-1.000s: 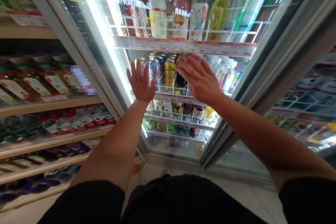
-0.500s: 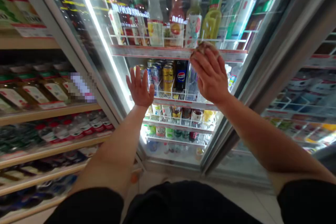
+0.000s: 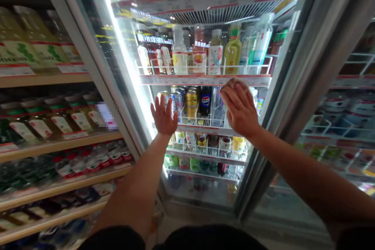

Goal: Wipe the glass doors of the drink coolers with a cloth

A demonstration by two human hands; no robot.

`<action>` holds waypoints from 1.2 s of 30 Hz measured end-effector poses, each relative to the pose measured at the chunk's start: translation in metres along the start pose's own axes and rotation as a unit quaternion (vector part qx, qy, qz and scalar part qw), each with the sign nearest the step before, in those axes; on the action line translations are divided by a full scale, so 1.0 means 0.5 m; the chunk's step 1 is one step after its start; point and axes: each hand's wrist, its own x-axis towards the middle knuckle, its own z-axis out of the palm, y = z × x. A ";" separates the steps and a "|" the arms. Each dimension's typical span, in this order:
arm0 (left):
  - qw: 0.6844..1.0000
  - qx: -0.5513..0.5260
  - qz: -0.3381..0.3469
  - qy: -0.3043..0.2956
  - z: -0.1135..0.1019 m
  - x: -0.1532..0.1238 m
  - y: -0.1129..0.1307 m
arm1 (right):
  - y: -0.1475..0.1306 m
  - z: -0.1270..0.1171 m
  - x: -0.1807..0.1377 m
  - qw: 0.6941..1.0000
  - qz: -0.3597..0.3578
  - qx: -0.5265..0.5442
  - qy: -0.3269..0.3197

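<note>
My left hand (image 3: 165,116) has its fingers spread, palm flat on the glass door (image 3: 202,199) of a lit drinks cooler, in front of the shelf with cans. To the right, my right hand (image 3: 242,111) presses a crumpled cloth (image 3: 233,82) to the same glass, just below a shelf's front rail (image 3: 205,81). Only a brownish-white edge of the cloth shows past the fingertips. Between the hands, behind the glass, stand a gold can (image 3: 191,103) and a dark Pepsi bottle (image 3: 205,99).
A metal door frame (image 3: 288,97) runs along the right side, with another cooler (image 3: 334,125) beyond. On the left, open shelves (image 3: 102,140) carry several rows of bottles. A bright light strip (image 3: 115,35) lines the cooler's left inside edge.
The view has tilted up, showing a higher shelf. My right hand with the cloth has slid slightly down the glass, from over the shelf rail to just under it. My left hand stays spread.
</note>
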 end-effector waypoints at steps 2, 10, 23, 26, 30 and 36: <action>1.000 -0.007 -0.006 -0.006 0.000 0.000 0.000 | -0.016 0.012 -0.033 0.993 -0.095 0.036 -0.067; 0.999 0.039 0.011 0.014 0.003 0.000 -0.003 | 0.024 -0.015 0.024 1.000 -0.007 -0.023 -0.017; 1.000 0.018 0.007 0.017 0.003 0.002 -0.012 | -0.029 0.026 0.098 0.998 -0.037 0.023 -0.048; 1.000 0.013 0.005 0.017 -0.003 0.009 0.008 | -0.060 0.049 0.108 0.999 -0.001 0.038 -0.020; 0.996 -0.050 -0.048 0.060 -0.013 -0.006 0.109 | -0.140 0.111 0.055 0.988 -0.039 0.106 -0.109; 0.978 -0.207 0.024 -0.006 0.008 -0.067 0.250 | -0.154 0.099 0.065 0.949 0.049 0.297 -0.096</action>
